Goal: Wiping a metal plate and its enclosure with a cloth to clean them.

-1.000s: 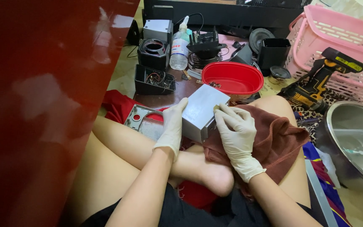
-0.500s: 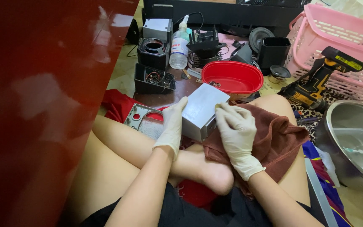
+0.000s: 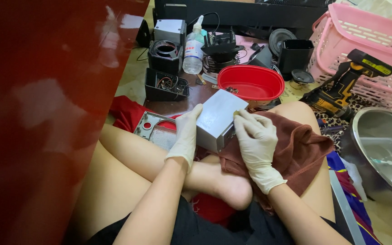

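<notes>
The box (image 3: pixel 218 119) between both hands is showing dull, brushed grey metal, smooth and matt. The left hand (image 3: pixel 184 136) and right hand (image 3: pixel 256 145) are wearing thin, slightly wrinkled white rubber gloves. A soft brown terry cloth (image 3: pixel 296 152) is lying matt over the lap. The red bowl (image 3: pixel 250 82) is looking like glossy plastic, the basin (image 3: pixel 379 149) like shiny steel, the red panel (image 3: pixel 41 104) is gleaming like lacquer

The floor (image 3: pixel 137 75) carries it all. A red bowl (image 3: pixel 251 82) sits mid-floor; left of it a black open box (image 3: pixel 165 85) and a clear bottle (image 3: pixel 192 47); right of it a yellow drill (image 3: pixel 341 88), a pink basket (image 3: pixel 364 50) and a steel basin (image 3: pixel 379 149).
</notes>
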